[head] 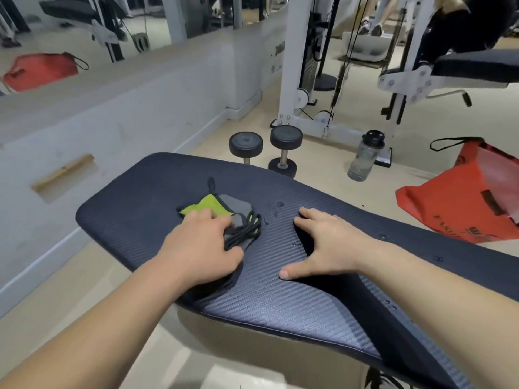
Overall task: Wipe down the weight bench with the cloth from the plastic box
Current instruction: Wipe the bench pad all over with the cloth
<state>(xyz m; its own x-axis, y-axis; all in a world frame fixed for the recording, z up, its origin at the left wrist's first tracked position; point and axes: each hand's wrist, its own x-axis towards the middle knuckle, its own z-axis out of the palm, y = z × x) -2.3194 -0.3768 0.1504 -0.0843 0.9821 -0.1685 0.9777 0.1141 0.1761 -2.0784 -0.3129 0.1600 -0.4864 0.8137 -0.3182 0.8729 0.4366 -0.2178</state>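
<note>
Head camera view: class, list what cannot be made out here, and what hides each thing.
- Plastic box: not in the head view at all.
- Cloth: partly under the left hand.
- Bench: its right end is cut off by the frame edge.
- Red bag: its lettering is partly behind the bench.

— What did we see on the weight bench [280, 276]?
— Our left hand [200, 245] pressed a grey and lime cloth [222, 213] onto the dark pad (its black cord bunched under the fingers). Our right hand [327, 244] lay flat, fingers spread, just beside it.
— And droplets [276, 209]?
— Between the hands.
</note>
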